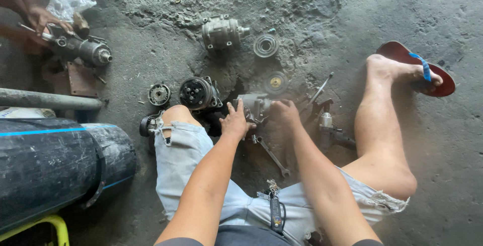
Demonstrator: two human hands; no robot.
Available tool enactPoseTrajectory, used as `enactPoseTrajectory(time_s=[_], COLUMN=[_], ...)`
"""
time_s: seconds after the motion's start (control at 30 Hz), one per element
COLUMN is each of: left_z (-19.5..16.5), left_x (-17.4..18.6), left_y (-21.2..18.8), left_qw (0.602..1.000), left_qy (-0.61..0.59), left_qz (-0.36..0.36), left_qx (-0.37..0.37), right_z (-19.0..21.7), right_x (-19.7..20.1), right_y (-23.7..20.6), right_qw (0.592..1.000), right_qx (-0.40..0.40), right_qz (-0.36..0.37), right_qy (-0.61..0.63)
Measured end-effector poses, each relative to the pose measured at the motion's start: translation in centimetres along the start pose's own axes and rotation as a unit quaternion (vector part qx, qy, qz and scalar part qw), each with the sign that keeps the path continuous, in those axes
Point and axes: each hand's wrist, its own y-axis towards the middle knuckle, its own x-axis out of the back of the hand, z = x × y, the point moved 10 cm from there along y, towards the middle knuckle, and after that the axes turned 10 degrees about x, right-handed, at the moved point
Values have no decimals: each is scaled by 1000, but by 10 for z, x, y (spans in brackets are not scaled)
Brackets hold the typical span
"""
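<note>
A grey metal compressor body (255, 106) lies on the bare concrete floor (453, 165) between a seated person's spread legs, gripped from both sides: the left hand (235, 121) presses against its near-left flank with fingers spread wide, while the right hand (286, 112) closes over its right end. The cast housing looks heavy, rigid and likely greasy, best held by its ribbed body or mounting lugs rather than the shaft end. Its long axis appears to run roughly left to right across the floor, though the hands hide which end leads. A combination wrench (271, 153) lies just below it, and a clutch pulley (195, 93) sits just to its left beside the bent knee. Farther out rest a second compressor (222, 32), a ring-shaped coil (265, 45), a hub plate with a brass centre (275, 82) and a small round disc (159, 94). A red sandal with a blue strap (422, 69) hangs on the right foot. At the upper left corner, another person's hand (41, 18) works on a separate unit (80, 48), near a black pipe (50, 160).
</note>
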Motion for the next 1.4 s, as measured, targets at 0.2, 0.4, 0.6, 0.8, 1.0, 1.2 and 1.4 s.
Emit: enactPoseTrajectory(time_s=[0.2, 0.4, 0.6, 0.8, 1.0, 1.2, 1.4], left_z=[-10, -21, -22, -22, -28, -25, -22], left_x=[6, 14, 16, 21, 24, 21, 18], left_y=[1, 10, 13, 15, 21, 20, 11], left_qw=[1000, 999, 999, 999, 999, 999, 1000], left_qy=[-8, 21, 33, 30, 31, 25, 17], left_qz=[9, 28, 29, 21, 9, -4, -1], left_qx=[8, 20, 8, -5, -13, -20, -9], right_z=[6, 7, -4, 7, 12, 23, 51], right_x=[12, -2, -9, 27, 65, 66, 53], right_y=[-4, 16, 19, 27, 37, 40, 37], right_qw=[992, 991, 997, 986, 992, 990, 996], right_qx=[-50, 17, 11, 38, 18, -8, 79], right_qz=[-29, 30, 54, -86, -106, -28, -44], right_qy=[-114, -132, 52, -137, -72, -135, 0])
